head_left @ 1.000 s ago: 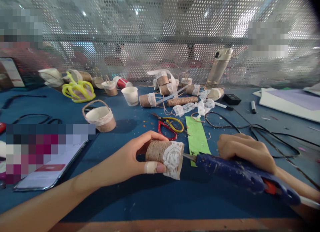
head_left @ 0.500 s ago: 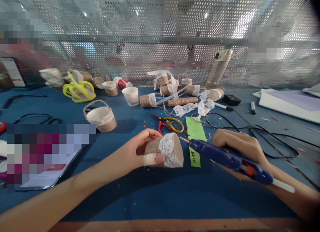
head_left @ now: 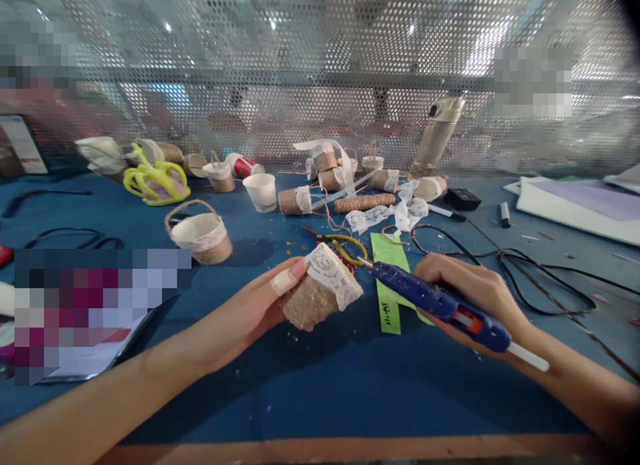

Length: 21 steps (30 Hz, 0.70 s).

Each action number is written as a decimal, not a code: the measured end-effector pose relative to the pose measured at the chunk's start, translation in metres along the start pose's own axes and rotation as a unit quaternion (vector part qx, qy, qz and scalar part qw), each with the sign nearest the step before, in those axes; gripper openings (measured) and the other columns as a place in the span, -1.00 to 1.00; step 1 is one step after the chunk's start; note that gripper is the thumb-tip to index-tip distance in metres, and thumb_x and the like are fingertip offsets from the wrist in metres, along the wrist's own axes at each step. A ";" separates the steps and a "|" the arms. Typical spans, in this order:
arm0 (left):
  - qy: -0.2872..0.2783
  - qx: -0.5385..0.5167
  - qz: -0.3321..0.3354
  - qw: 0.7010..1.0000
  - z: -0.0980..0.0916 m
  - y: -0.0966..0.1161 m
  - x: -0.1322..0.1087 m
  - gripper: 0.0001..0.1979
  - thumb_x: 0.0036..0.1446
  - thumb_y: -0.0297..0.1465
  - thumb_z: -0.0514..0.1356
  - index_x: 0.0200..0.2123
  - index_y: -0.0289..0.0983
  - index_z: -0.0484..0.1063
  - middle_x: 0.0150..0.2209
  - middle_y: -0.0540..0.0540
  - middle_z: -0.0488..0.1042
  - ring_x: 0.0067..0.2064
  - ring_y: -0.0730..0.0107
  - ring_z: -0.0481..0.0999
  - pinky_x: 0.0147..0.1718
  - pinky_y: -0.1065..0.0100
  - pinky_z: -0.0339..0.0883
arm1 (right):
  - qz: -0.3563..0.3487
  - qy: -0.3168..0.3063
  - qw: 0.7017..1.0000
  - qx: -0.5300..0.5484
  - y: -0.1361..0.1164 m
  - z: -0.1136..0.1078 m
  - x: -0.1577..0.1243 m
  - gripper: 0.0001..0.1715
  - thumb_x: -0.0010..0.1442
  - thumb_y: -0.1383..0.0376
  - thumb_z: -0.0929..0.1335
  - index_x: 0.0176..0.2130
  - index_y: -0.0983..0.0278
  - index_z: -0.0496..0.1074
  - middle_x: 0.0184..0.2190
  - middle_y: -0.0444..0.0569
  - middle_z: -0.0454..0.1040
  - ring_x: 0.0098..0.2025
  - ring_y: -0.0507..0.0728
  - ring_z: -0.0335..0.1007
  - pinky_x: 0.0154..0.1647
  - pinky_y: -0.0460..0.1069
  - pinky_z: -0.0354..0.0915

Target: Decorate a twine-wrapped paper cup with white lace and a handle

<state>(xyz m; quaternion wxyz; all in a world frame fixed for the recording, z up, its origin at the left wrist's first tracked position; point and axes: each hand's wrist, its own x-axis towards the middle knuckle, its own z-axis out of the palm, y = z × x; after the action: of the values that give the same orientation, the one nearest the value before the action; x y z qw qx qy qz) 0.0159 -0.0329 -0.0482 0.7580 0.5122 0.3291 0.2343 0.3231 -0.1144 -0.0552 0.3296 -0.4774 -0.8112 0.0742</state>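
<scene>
My left hand [head_left: 260,301] grips a twine-wrapped cup [head_left: 313,293] with white lace around its rim; the cup is tilted, its mouth facing up and right. A bandage wraps the thumb, which presses near the lace. In my right hand [head_left: 465,288] is a dark blue hot glue gun [head_left: 435,298], a white glue stick poking out of its back end. The gun's metal nozzle points left, close to the cup's rim; I cannot tell whether they touch. Behind the cup lie scissors [head_left: 350,246] with yellow and red handles, partly hidden. Green paper [head_left: 389,311] lies under the gun.
A finished-looking twine basket [head_left: 215,245] with a handle stands left. Farther back are a white paper cup [head_left: 261,193], a twine spool [head_left: 364,203], lace strips [head_left: 370,219] and a bottle [head_left: 437,135]. A black cord [head_left: 545,268] coils at right; a tablet-like device [head_left: 107,358] lies left.
My left hand has turned the cup, so its mouth tips upward and more of the twine side shows. My right hand has brought the glue gun slightly left and up.
</scene>
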 end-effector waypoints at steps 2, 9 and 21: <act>-0.009 0.000 -0.006 1.000 0.000 0.001 0.000 -0.50 0.27 0.02 0.22 0.12 -0.17 0.45 -0.07 -0.10 0.62 -0.13 0.27 0.59 -0.19 0.39 0.46 | 0.007 0.007 1.000 -0.006 0.000 0.000 -0.001 -0.78 0.13 0.44 0.35 -0.27 0.17 0.25 -0.34 -0.10 0.44 -0.39 0.08 0.34 -0.33 -0.04 0.21; 0.019 -0.002 0.038 0.999 -0.001 0.002 0.003 -0.55 0.19 -0.09 0.36 0.07 -0.16 0.48 0.03 -0.09 0.60 0.05 0.18 0.55 -0.04 0.37 0.44 | 0.062 -0.010 0.995 -0.078 0.000 -0.003 -0.002 -0.78 0.12 0.39 0.36 -0.24 0.17 0.25 -0.33 -0.10 0.46 -0.44 0.09 0.33 -0.37 -0.04 0.20; -0.101 0.131 0.065 0.984 -0.001 0.004 0.000 -0.39 0.04 -0.28 0.50 0.11 -0.10 0.33 0.06 -0.04 0.53 0.10 0.16 0.50 0.04 0.26 0.35 | 0.207 -0.154 0.951 -0.169 -0.011 0.010 -0.003 -0.55 0.01 0.46 0.28 -0.07 0.19 0.24 -0.09 0.06 0.46 -0.23 0.29 0.51 -0.34 0.07 0.26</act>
<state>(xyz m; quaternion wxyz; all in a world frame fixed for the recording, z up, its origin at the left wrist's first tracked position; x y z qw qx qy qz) 0.0150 -0.0311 -0.0444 0.6966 0.6486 0.2443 0.1851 0.3103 -0.1203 -0.0594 0.0929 -0.6664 -0.7360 0.0752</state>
